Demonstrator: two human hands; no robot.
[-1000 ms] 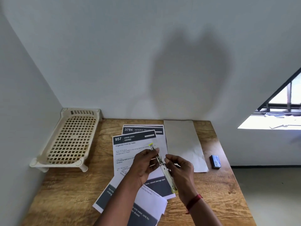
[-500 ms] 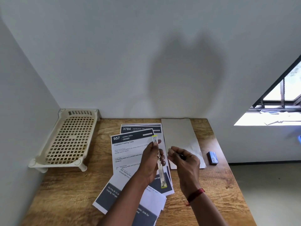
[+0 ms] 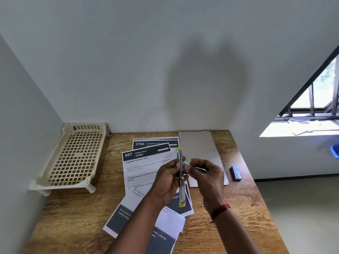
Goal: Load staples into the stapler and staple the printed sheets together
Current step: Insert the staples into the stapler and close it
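The left hand (image 3: 167, 182) covers the middle of the stapler (image 3: 180, 158). The right hand (image 3: 207, 177) pinches a pale sliver (image 3: 187, 163) too blurred to identify. The left forearm (image 3: 139, 222) hides parts of the printed sheets (image 3: 145, 167), whose nearest one runs off the bottom edge; their small print is unreadable

Both forearms are seen rising from the lower edge of the view, angled toward each other, and both hands are held above the counter (image 3: 73, 226). The left hand (image 3: 167, 180) is shown with its back to the camera; its fingers are curled round the middle of the stapler (image 3: 180, 158), which is gripped lengthwise, pointing away from the body. The right hand (image 3: 207, 176) is held just beside it, bent at the wrist (image 3: 219, 209). Its thumb and forefinger are pinched on a pale piece (image 3: 187, 163) too small to be made out, and the other fingers are loosely curled.
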